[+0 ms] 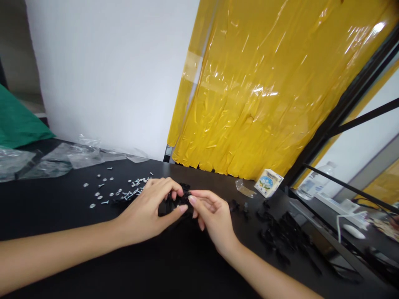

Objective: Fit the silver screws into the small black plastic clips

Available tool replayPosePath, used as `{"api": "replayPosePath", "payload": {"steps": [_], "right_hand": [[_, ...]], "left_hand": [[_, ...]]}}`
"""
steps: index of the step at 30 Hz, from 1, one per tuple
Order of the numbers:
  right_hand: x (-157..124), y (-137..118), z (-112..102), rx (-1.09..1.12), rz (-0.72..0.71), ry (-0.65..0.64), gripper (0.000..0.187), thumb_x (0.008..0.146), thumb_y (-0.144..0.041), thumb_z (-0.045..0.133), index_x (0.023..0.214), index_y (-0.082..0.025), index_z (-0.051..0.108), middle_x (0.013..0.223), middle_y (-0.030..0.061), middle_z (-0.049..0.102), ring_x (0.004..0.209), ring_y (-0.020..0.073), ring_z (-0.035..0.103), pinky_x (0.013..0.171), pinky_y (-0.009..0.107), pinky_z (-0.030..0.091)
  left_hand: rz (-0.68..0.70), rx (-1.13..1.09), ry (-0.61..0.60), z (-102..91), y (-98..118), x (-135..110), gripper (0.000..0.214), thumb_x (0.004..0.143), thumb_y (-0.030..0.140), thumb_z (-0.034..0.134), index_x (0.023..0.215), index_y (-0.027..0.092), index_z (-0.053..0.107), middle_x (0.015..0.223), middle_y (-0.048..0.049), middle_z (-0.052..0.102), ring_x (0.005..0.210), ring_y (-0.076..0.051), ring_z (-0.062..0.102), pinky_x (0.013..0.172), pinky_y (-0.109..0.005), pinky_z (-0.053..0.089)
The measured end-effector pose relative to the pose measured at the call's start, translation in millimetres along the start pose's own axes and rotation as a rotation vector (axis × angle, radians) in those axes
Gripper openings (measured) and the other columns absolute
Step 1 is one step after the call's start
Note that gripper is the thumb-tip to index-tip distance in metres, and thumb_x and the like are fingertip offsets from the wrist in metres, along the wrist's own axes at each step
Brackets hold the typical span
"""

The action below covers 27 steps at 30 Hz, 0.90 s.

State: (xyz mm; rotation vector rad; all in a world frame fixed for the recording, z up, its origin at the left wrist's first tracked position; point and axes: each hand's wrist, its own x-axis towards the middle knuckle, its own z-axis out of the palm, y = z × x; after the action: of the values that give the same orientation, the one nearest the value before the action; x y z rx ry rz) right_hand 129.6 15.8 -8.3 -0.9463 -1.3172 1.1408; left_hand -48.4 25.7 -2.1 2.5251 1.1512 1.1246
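Both my hands meet above the black tabletop (62,207). My left hand (146,209) pinches a small black plastic part (173,205) with its fingertips, and my right hand (212,220) grips the same part from the other side. The hands hide much of its shape. Just left of my left hand lie scattered silver screws and washers (115,189). To the right of my right hand, a heap of black plastic parts (280,234) lies on the table, with a few small black pieces (240,207) nearer the hand.
A small printed box (268,182) and a little clear bag (245,189) stand near the table's back edge. Clear plastic sheets (71,158) lie at back left. A yellow plastic curtain (249,91) hangs behind. A dark metal frame (343,124) runs along the right.
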Motion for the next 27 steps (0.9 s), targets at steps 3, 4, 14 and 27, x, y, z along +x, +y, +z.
{"api": "replayPosePath", "payload": {"steps": [3,4,14,27], "right_hand": [[-1,2,-1,-0.020,-0.001,-0.047,0.029,0.069,-0.038,0.070,0.087,-0.016,0.068,0.051,-0.0041,0.054,0.038,0.0045,0.040,0.031,0.015,0.030],[-1,4,-1,-0.029,-0.004,-0.055,0.028,0.070,-0.038,0.070,0.088,-0.016,0.067,0.051,-0.0043,0.053,0.038,0.0044,0.039,0.031,0.015,0.030],[-4,7,-1,-0.205,-0.233,-0.042,0.019,0.082,-0.033,0.057,0.096,-0.023,0.067,0.083,0.0016,0.055,0.055,0.0057,0.042,0.042,0.017,0.034],[-2,9,2,0.002,-0.106,-0.108,0.025,0.075,-0.033,0.067,0.096,-0.019,0.068,0.076,0.0022,0.062,0.065,0.0113,0.057,0.052,0.021,0.051]], "left_hand": [[0.040,0.006,-0.038,-1.2,3,1,0.018,0.090,0.036,0.040,0.092,0.021,0.051,0.083,-0.0009,0.056,0.080,-0.016,0.049,0.079,-0.031,0.039],[0.032,0.010,-0.035,-1.0,2,0,0.019,0.091,0.036,0.040,0.092,0.021,0.051,0.083,-0.0011,0.056,0.080,-0.016,0.049,0.078,-0.031,0.039],[-0.030,0.012,0.051,3.4,-3,-2,0.020,0.092,0.035,0.037,0.102,0.022,0.048,0.090,-0.0025,0.057,0.089,-0.018,0.052,0.080,-0.031,0.041],[-0.064,-0.016,0.071,6.5,-7,1,0.020,0.092,0.037,0.039,0.088,0.021,0.051,0.079,0.0012,0.056,0.077,-0.015,0.051,0.075,-0.029,0.038]]}}
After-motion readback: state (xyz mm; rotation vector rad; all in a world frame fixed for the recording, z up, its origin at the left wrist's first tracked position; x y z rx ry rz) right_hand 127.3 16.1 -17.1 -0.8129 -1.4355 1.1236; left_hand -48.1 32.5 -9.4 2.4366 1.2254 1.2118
